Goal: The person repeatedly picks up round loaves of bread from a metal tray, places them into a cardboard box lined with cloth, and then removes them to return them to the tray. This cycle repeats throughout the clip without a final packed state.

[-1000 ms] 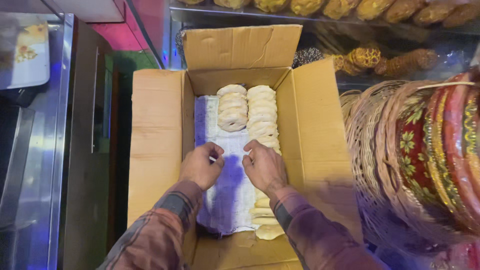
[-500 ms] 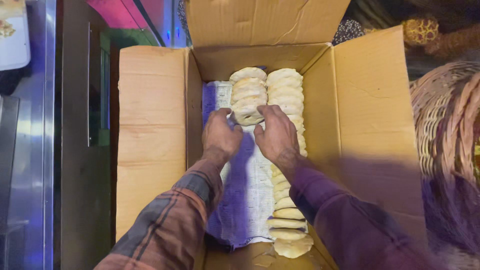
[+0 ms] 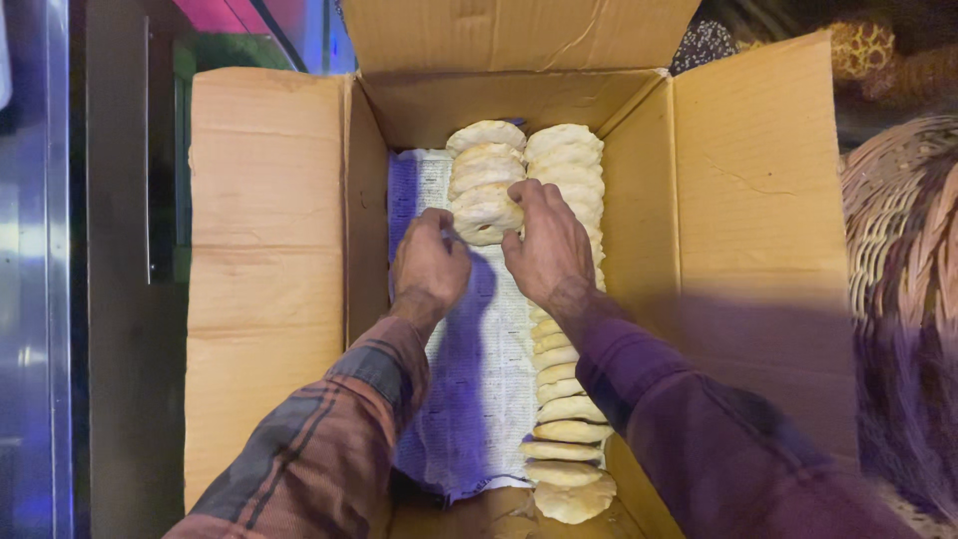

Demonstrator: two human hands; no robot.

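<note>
An open cardboard box (image 3: 269,200) holds two rows of pale round flat breads standing on edge, on a sheet of printed paper (image 3: 479,379). The left row (image 3: 484,170) is short and sits at the far end. The right row (image 3: 564,399) runs the full length. My left hand (image 3: 429,265) and my right hand (image 3: 544,240) both press on the nearest bread of the short left row (image 3: 486,215), fingers curled around its edge from either side.
Woven baskets (image 3: 898,240) stand to the right of the box. A metal counter edge (image 3: 40,299) runs along the left. The box's flaps are folded out on the left, right and far sides.
Both hands have moved from the middle of the paper to the near end of the short bread row. The camera has come closer to the box.
</note>
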